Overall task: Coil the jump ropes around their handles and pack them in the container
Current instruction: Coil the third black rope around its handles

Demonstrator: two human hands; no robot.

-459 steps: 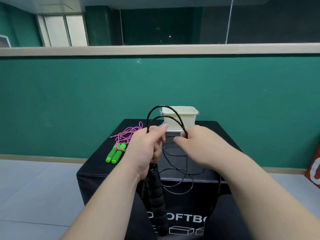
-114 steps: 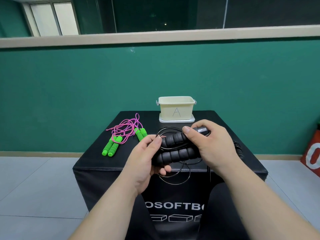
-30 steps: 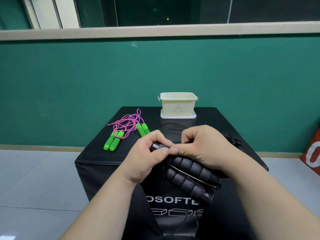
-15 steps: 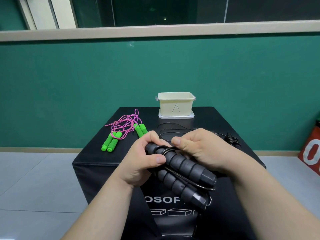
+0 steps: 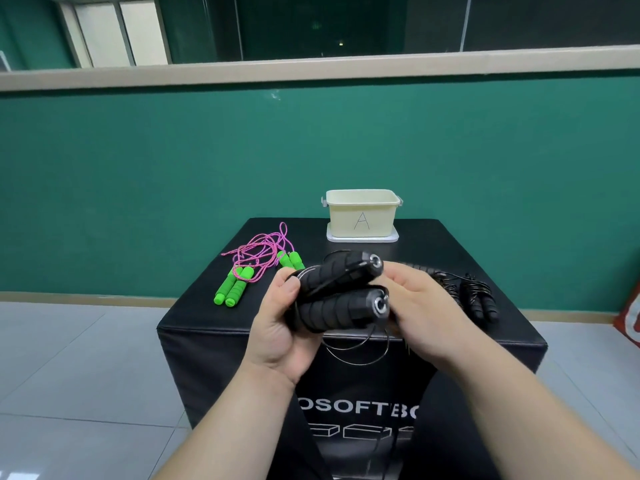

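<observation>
Head view, black jump rope [image 5: 334, 308] clasped between left hand [image 5: 277, 329], right hand [image 5: 422, 313]

The one head-worn wide-angle camera is looking forward and slightly down, facing a green wall [image 5: 485, 150] square on. It is sitting very near the left hand [image 5: 277, 327] and right hand [image 5: 422, 313], which are filling the lower centre around the black handles [image 5: 339, 296]. Just beyond, the black box [image 5: 415, 244] is stretching away, with the container [image 5: 362, 216] at its 12 o'clock edge and the green-handled ropes [image 5: 233, 289] toward 10 o'clock.
</observation>
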